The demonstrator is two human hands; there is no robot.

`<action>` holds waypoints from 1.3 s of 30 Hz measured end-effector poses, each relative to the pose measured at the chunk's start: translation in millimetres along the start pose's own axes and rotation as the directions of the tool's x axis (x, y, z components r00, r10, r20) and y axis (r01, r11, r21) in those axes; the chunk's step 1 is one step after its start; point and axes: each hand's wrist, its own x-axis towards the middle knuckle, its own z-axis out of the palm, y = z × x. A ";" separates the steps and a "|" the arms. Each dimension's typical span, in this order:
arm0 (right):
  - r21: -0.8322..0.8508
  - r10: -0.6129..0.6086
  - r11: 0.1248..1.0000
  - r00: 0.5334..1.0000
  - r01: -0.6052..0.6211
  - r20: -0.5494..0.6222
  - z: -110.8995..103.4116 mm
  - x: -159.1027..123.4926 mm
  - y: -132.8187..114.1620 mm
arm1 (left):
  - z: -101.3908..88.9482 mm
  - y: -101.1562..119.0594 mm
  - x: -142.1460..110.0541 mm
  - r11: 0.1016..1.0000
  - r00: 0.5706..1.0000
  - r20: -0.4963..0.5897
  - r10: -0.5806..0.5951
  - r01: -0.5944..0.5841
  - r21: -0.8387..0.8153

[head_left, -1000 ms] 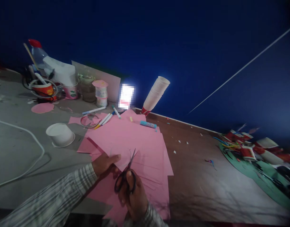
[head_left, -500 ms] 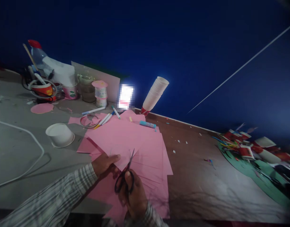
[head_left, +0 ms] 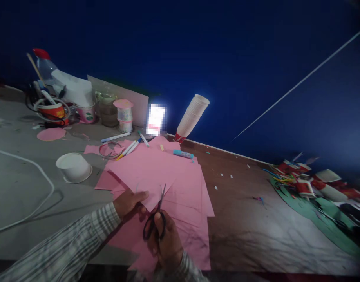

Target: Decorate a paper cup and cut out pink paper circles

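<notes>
A sheet of pink paper with a curved pencil-like line on it is pinched in my left hand, thumb on top and fingers beneath. My right hand grips a pair of dark-handled scissors, its fingers in the handle loops. The blades point up and away from me, against the right edge of the held sheet. Whether they are parted is hard to make out. Below both hands lies a loose stack of pink sheets.
A white paper cup stands left of the stack. Markers, a tape roll and a blue glue tube lie on the paper. Stacked cups lean at the wall; a green sheet with clutter is at right.
Both hands, the scissors and the pink sheet stay almost in place. The whole view shifts very slightly.
</notes>
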 end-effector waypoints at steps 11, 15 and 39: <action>-0.014 -0.006 1.000 1.000 0.006 0.005 -2.5 1.3 4.3 | -0.6 -1.2 2.9 1.000 1.000 -0.012 0.009 -0.009 -0.003; -0.007 0.000 1.000 1.000 0.000 0.015 -2.6 0.9 3.4 | -1.1 -0.6 2.9 1.000 1.000 -0.027 0.010 -0.010 -0.001; -0.054 0.027 0.998 0.998 -0.024 0.059 -4.2 1.2 -0.3 | -5.7 10.0 0.1 0.997 0.996 -0.084 -0.033 0.038 0.060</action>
